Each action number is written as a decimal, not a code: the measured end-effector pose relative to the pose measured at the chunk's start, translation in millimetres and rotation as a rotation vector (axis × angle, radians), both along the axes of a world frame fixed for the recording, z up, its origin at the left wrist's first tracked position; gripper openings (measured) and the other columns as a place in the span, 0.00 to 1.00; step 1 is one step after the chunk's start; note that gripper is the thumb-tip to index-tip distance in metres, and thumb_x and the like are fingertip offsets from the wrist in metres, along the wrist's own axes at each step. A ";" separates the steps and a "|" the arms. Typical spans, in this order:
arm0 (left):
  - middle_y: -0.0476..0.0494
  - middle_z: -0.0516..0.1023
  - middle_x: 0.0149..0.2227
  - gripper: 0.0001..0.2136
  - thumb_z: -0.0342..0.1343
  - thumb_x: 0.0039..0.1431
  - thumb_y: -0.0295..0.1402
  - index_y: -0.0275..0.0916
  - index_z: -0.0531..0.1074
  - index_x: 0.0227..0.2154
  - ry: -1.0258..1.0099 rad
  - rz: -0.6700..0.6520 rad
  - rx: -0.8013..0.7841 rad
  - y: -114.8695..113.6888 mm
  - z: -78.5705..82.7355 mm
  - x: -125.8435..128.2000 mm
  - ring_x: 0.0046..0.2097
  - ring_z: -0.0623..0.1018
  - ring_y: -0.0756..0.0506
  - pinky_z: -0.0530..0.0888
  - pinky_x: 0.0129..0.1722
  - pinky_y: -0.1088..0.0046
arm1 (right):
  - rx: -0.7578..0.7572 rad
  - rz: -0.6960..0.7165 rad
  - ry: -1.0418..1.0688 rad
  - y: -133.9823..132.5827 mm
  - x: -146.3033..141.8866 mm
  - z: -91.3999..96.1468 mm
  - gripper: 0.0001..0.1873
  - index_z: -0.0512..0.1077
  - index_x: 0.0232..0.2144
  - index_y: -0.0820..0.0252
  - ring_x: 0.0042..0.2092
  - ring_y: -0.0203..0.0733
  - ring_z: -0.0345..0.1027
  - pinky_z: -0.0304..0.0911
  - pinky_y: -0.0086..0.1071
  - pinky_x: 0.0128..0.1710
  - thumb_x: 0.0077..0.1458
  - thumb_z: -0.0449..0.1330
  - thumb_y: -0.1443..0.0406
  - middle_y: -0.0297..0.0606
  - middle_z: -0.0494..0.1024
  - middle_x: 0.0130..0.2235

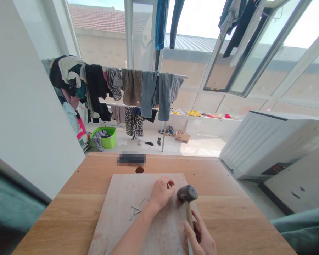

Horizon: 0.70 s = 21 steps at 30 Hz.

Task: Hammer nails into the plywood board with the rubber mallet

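A pale wooden board (106, 219) lies on the table, with a row of small dark marks near its far edge. My left hand (162, 191) rests over the far part of the board, fingers pinched together. Whatever sits between those fingertips is too small or hidden to make out. Several loose nails (136, 211) lie on the board left of my forearm. In my right hand (200, 238) is a hammer (187, 194), gripped by its wooden handle. Its dark metal head is above the board's right side, to the right of my left hand and apart from it.
The wooden table (228, 219) carries a round brown object (139, 170) and a blurred dark item (131, 158) beyond the board. Past the table stand a loaded clothes rack (180, 76), a green basket (110, 141) and a cardboard box (182, 137). A white cabinet-like unit (260, 141) is at right.
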<state>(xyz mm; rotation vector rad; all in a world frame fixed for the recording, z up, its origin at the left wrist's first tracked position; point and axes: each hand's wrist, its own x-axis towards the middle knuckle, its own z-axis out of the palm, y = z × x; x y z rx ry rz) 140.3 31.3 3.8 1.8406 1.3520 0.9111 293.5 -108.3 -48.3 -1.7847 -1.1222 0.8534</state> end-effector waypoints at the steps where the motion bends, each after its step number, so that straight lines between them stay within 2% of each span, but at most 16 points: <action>1: 0.48 0.78 0.32 0.06 0.56 0.50 0.25 0.38 0.77 0.30 -0.002 -0.005 -0.001 0.1 -1.0 -0.7 0.32 0.75 0.48 0.70 0.37 0.73 | -0.016 0.016 0.001 1.9 3.1 0.1 0.38 0.72 0.54 0.60 0.36 0.48 0.77 0.70 0.31 0.36 0.49 0.60 0.42 0.37 0.83 0.35; 4: 0.48 0.78 0.33 0.07 0.56 0.51 0.26 0.39 0.78 0.31 0.018 -0.024 -0.006 0.8 -4.6 -1.6 0.32 0.75 0.48 0.69 0.37 0.73 | -0.036 0.034 0.029 8.3 7.3 9.3 0.35 0.76 0.49 0.59 0.48 0.54 0.76 0.70 0.34 0.45 0.47 0.61 0.42 0.43 0.84 0.43; 8: 0.48 0.78 0.34 0.08 0.55 0.53 0.29 0.39 0.79 0.33 0.021 -0.054 0.012 0.7 -8.3 -1.7 0.33 0.76 0.48 0.70 0.38 0.74 | -0.026 0.081 0.132 13.1 4.7 32.4 0.33 0.79 0.43 0.60 0.51 0.56 0.73 0.68 0.35 0.49 0.44 0.63 0.42 0.43 0.83 0.45; 9: 0.47 0.79 0.34 0.09 0.55 0.54 0.29 0.39 0.80 0.33 0.015 -0.058 0.016 0.6 -8.9 -1.8 0.34 0.76 0.48 0.70 0.38 0.74 | -0.023 0.110 0.168 13.2 3.9 36.9 0.33 0.79 0.43 0.60 0.49 0.55 0.74 0.68 0.34 0.48 0.44 0.64 0.42 0.42 0.83 0.43; 11: 0.47 0.79 0.35 0.09 0.54 0.55 0.29 0.39 0.80 0.34 -0.004 -0.068 0.023 0.5 -9.5 -2.4 0.34 0.76 0.48 0.70 0.39 0.74 | -0.030 0.148 0.243 12.7 2.5 43.3 0.31 0.78 0.41 0.60 0.40 0.50 0.75 0.69 0.31 0.38 0.46 0.64 0.42 0.37 0.82 0.34; 14: 0.46 0.79 0.36 0.10 0.54 0.55 0.28 0.39 0.81 0.36 -0.027 -0.063 0.023 0.8 -9.4 -3.3 0.34 0.76 0.48 0.70 0.39 0.74 | -0.034 0.116 0.355 15.3 -0.4 50.9 0.27 0.76 0.36 0.59 0.25 0.39 0.67 0.63 0.28 0.24 0.48 0.63 0.42 0.29 0.73 0.23; 18: 0.46 0.79 0.37 0.10 0.54 0.56 0.28 0.39 0.81 0.36 -0.055 -0.046 0.016 1.0 -5.9 -3.8 0.33 0.77 0.49 0.71 0.39 0.74 | 0.016 0.057 0.458 32.1 -6.2 66.9 0.26 0.71 0.29 0.58 0.20 0.34 0.61 0.59 0.26 0.19 0.47 0.65 0.42 0.27 0.69 0.19; 21: 0.46 0.81 0.36 0.11 0.54 0.56 0.27 0.39 0.80 0.37 -0.052 -0.051 0.000 0.1 -1.8 -4.3 0.34 0.77 0.48 0.72 0.41 0.73 | 0.065 0.030 0.469 46.9 -9.5 73.6 0.25 0.70 0.30 0.57 0.17 0.32 0.57 0.54 0.24 0.16 0.47 0.65 0.43 0.25 0.67 0.15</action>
